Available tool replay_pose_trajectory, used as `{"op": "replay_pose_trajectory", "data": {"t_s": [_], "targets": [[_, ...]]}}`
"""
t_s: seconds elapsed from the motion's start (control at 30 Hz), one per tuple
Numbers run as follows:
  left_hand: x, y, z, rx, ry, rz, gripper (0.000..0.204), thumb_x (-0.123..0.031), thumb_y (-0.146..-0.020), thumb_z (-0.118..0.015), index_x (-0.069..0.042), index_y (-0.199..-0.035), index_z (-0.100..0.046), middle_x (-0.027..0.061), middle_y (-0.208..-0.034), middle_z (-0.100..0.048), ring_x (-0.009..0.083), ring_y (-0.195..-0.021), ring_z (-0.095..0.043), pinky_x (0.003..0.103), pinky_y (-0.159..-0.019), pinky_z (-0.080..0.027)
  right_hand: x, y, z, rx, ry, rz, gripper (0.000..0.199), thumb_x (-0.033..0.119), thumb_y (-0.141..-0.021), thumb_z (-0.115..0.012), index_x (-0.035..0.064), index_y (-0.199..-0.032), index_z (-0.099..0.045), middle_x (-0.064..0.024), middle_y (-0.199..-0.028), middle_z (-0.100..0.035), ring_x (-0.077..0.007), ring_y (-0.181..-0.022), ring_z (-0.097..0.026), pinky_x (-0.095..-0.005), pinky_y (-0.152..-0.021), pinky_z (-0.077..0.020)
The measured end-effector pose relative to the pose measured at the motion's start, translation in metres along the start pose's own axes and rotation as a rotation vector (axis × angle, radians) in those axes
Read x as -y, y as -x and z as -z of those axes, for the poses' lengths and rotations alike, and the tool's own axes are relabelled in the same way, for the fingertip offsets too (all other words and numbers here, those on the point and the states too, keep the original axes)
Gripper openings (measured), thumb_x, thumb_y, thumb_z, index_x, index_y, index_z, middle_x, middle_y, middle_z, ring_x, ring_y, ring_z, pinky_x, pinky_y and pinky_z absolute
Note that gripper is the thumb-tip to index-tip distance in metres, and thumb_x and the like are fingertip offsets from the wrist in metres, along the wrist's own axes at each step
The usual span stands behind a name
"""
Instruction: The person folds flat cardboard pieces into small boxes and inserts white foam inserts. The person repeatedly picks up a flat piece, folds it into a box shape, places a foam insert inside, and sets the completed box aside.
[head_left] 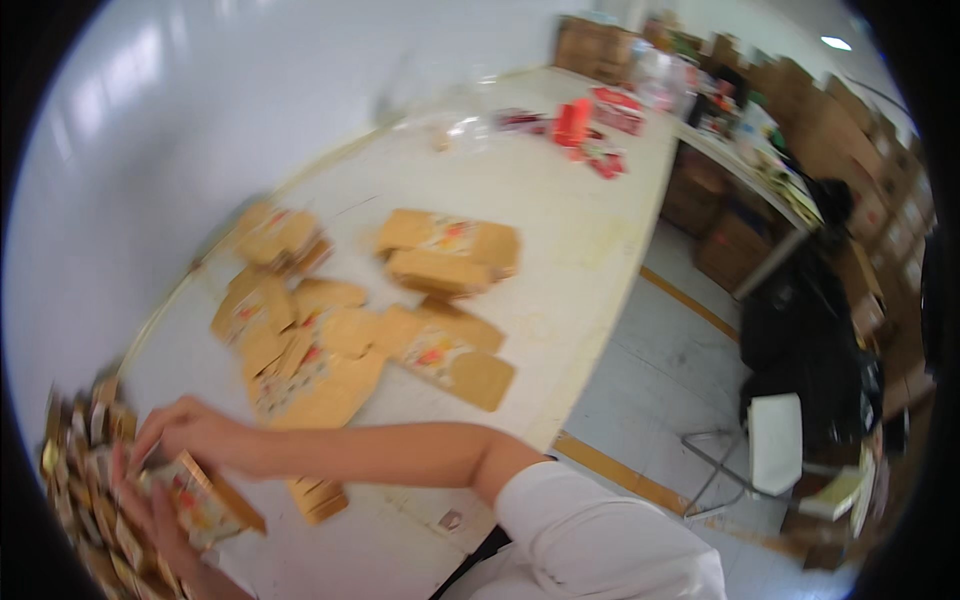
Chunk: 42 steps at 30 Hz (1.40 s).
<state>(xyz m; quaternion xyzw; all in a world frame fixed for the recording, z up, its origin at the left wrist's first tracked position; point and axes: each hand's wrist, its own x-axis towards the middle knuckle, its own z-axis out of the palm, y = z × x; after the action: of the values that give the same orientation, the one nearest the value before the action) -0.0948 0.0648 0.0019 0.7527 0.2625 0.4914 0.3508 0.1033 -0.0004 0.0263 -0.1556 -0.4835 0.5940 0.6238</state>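
Observation:
At the lower left I hold a small brown cardboard box point(205, 507) with a colourful printed face, tilted above the table's edge. My left hand point(158, 518) grips its side, thumb along the printed face. From across the picture my right arm reaches over, and my right hand point(196, 438) has its bent fingers closed at the box's upper end; blur hides the exact grip. Beside both hands stands a dense pile of similar boxes point(90, 500). Flat, unfolded box blanks point(330, 375) lie overlapping beyond my right forearm, with a further stack of blanks point(450, 250) behind them.
The white table point(590, 220) runs along a pale wall. Red packets point(575, 125) and clear plastic point(465, 130) lie at its far end. Right of it are a floor with yellow lines, a folding chair point(775, 445), black bags point(805, 330) and stacked cartons point(850, 140).

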Motion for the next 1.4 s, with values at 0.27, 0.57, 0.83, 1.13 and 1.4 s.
{"op": "replay_pose_trajectory", "data": {"t_s": [0.27,0.57,0.83,1.13,1.4], "targets": [[-0.078,0.006,-0.059,0.064,0.361,0.204,0.060,0.000,-0.078,-0.055,-0.007,-0.130,-0.026,0.0096,-0.105,-0.054,0.0126,-0.089,-0.053,0.023,-0.069,-0.045,0.039,0.019,-0.005,-0.027,0.284,-0.077,0.017,0.014,-0.083,-0.057,0.0014,-0.091,-0.066,-0.0056,-0.096,-0.056,-0.0089,-0.080,-0.051,-0.0210,-0.066,-0.0410],[-0.076,0.010,-0.053,0.120,0.465,0.196,0.057,0.001,-0.079,-0.055,-0.009,-0.128,-0.029,0.0078,-0.105,-0.051,0.0101,-0.085,-0.052,0.021,-0.065,-0.042,0.029,0.011,0.000,-0.045,0.267,-0.058,0.018,0.006,-0.082,-0.055,0.0024,-0.097,-0.064,-0.0022,-0.090,-0.060,-0.0076,-0.080,-0.053,-0.0211,-0.070,-0.0430],[-0.076,0.009,-0.057,0.116,0.446,0.205,0.052,-0.001,-0.079,-0.056,-0.007,-0.125,-0.033,0.0077,-0.105,-0.052,0.0111,-0.088,-0.053,0.022,-0.068,-0.044,0.029,0.011,0.004,-0.137,0.126,-0.150,0.018,0.008,-0.082,-0.054,0.0021,-0.096,-0.064,-0.0028,-0.085,-0.063,-0.0090,-0.081,-0.056,-0.0221,-0.071,-0.0445],[-0.071,0.008,-0.055,-0.048,0.470,0.095,0.029,-0.004,-0.082,-0.054,-0.004,-0.109,-0.045,0.0106,-0.108,-0.052,0.0128,-0.093,-0.051,0.025,-0.079,-0.043,0.015,0.017,-0.016,-0.111,0.344,0.102,0.013,0.008,-0.086,-0.051,0.0001,-0.093,-0.058,-0.0049,-0.099,-0.056,-0.0099,-0.087,-0.050,-0.0255,-0.076,-0.0412],[-0.082,0.013,-0.045,-0.035,-0.041,-0.218,0.020,-0.005,-0.079,-0.057,-0.003,-0.097,-0.048,0.0147,-0.108,-0.052,0.0183,-0.097,-0.050,0.029,-0.082,-0.040,0.010,0.020,-0.004,-0.036,0.775,0.487,0.017,0.012,-0.085,-0.051,-0.0008,-0.096,-0.054,-0.0144,-0.101,-0.053,-0.0234,-0.087,-0.052,-0.0310,-0.075,-0.0420]]}}
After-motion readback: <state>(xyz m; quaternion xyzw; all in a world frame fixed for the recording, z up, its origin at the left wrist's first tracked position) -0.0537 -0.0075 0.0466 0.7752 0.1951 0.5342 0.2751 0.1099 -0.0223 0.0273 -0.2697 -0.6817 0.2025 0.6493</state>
